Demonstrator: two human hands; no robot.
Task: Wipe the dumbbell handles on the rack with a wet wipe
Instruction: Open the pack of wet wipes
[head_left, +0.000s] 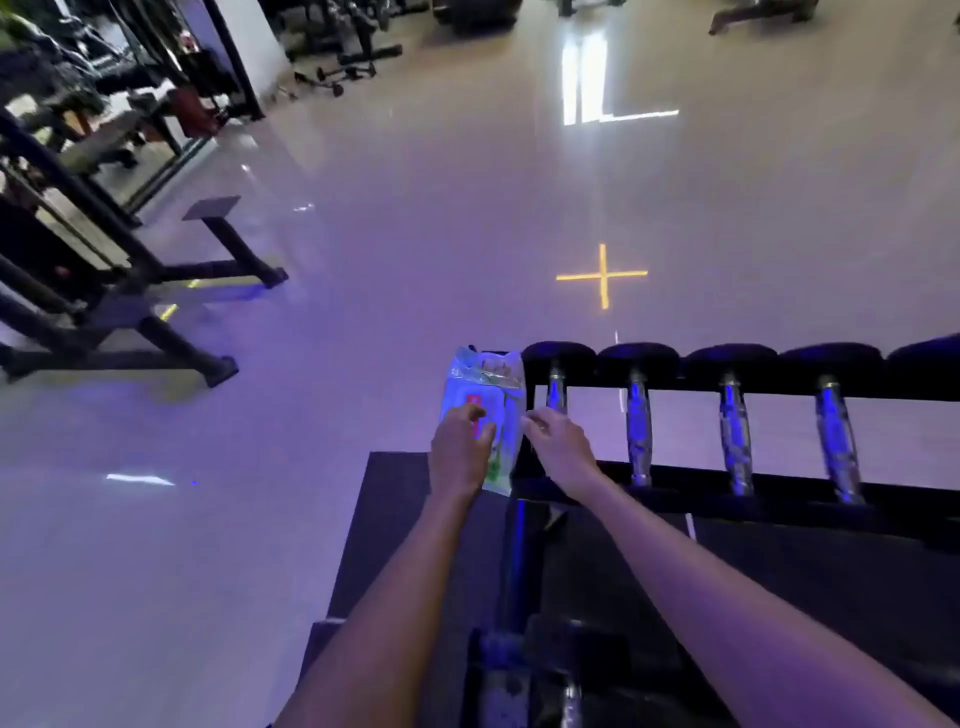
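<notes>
While both bare arms stretch forward, we see the left hand (460, 452) curl its fingers and thumb onto the face of the wet wipe pack (480, 382), gripping it near the red label. The right hand (558, 449) comes in from the other side with its fingertips drawn together at the pack's right edge. We cannot tell whether they pinch the pack or only touch it.

The pack, pale blue and green, sits at the left end of the dumbbell rack (779, 391), just beside the first of the dumbbell handles (638, 426); whether it rests on the rack or hangs from the left hand is not clear to us. Four chrome handles stand in a row to the right, each spanning the gap between the rack's two black rails, with black dumbbell heads (638, 358) lined along the far rail.

Below the arms we make out a black mat (384, 519) under the rack. Beyond it spreads a glossy floor (389, 260) washed in violet light, marked by a yellow cross (602, 275). At far left stands a black machine frame (130, 312).
</notes>
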